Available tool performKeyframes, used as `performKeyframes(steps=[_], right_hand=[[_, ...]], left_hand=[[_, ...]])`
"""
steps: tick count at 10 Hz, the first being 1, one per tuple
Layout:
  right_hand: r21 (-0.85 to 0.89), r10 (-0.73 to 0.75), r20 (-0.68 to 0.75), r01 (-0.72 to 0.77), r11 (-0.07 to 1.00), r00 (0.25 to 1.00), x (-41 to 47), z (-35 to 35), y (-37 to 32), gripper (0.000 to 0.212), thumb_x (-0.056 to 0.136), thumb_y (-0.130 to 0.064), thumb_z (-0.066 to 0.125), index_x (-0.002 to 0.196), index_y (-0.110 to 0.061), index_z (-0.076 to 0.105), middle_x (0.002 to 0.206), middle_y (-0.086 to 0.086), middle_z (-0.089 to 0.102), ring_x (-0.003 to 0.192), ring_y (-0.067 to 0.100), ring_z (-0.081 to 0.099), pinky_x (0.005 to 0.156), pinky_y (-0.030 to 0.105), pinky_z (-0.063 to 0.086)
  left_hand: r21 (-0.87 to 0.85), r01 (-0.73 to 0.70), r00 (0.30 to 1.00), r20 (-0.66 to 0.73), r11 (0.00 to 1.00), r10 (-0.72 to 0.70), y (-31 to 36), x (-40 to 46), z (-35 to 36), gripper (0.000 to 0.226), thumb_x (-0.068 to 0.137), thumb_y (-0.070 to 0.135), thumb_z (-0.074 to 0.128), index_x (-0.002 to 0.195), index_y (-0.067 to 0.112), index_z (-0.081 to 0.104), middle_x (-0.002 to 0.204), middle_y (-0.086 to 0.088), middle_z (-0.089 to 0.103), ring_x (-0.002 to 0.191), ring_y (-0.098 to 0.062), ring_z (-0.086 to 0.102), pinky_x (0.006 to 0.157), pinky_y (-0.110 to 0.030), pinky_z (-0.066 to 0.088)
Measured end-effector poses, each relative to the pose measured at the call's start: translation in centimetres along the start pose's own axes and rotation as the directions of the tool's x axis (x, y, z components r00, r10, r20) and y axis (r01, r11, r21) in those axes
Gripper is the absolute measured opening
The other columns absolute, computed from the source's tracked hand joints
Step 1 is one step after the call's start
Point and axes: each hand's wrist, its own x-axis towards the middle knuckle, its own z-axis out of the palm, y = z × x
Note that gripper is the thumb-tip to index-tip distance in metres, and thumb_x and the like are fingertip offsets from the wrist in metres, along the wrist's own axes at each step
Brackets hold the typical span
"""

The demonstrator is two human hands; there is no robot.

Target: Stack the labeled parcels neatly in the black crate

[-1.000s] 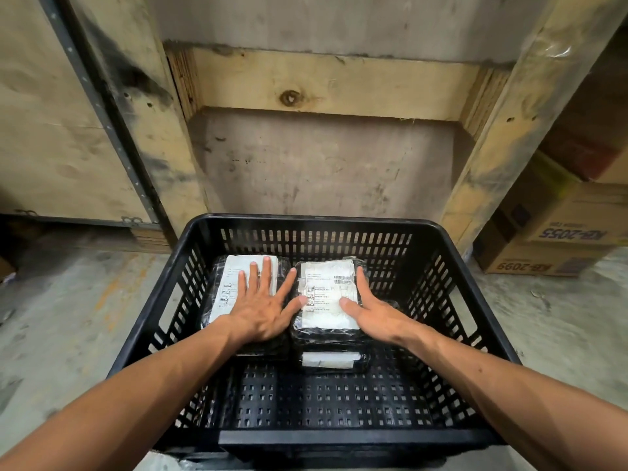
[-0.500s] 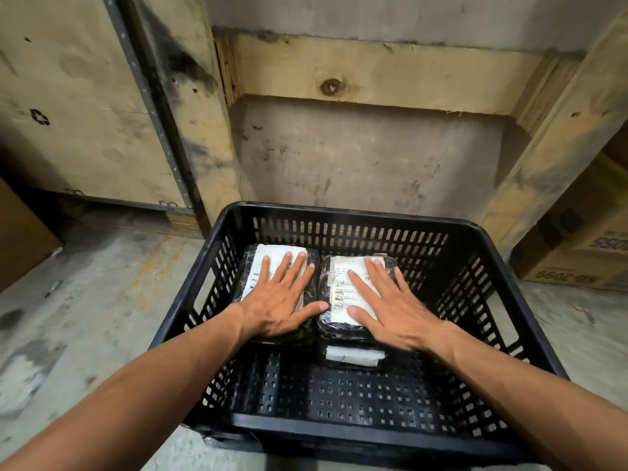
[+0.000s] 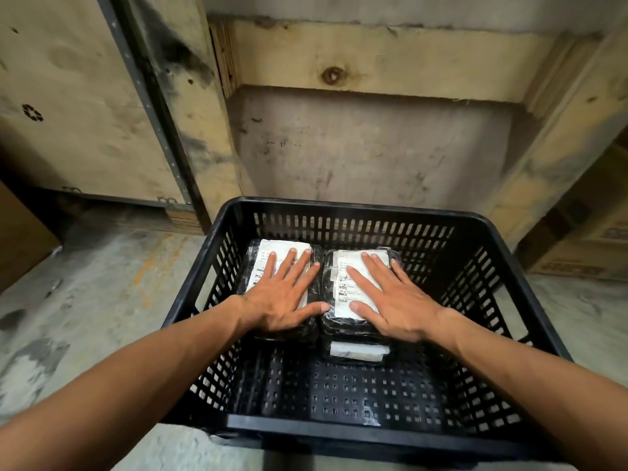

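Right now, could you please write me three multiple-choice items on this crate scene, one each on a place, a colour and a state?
1. Where do the parcels lie in the black crate?
A. far half
B. near half
C. outside it

2. What colour are the parcels' labels?
A. yellow
B. white
C. red

3. How is the left hand?
A. clenched in a fist
B. flat, fingers spread
C. pinching a label

Key: 1 A, the crate floor nearest the person is bare; 2 B, the left parcel and the right parcel carry white labels; 3 B, it lies palm down on the left parcel.
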Motion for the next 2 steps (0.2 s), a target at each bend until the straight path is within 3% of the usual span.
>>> performKeyframes(steps=[1, 2], right_hand=[[-0.010, 0.014, 0.160, -0.013, 1.000, 0.987, -0.4, -2.5, -0.9, 0.079, 0.097, -0.075, 0.005, 0.160, -0.034, -0.022, 0.167, 0.009, -0.030, 0.154, 0.024, -0.027, 0.127, 0.047, -0.011], [0.019, -0.033, 0.221, 0.030, 0.999, 0.975, -1.9, -5.2, -0.8, 0.077, 0.100, -0.071, 0.016, 0.163, -0.035, -0.008, 0.171, 0.009, -0.019, 0.159, 0.026, -0.008, 0.129, 0.041, -0.002]], left_hand=[[0.026, 0.009, 0.988, 0.152, 1.000, -0.013, 1.0, -1.0, -4.1, 0.093, 0.095, 0.076, 0.014, 0.158, 0.017, -0.019, 0.162, -0.013, -0.031, 0.151, -0.032, -0.026, 0.124, -0.055, -0.008], [-0.012, -0.166, 0.986, -0.011, 0.986, 0.166, 2.7, -3.6, -6.7, 0.079, 0.103, 0.057, 0.033, 0.163, 0.014, 0.002, 0.169, -0.017, 0.003, 0.155, -0.032, 0.010, 0.127, -0.045, 0.013]])
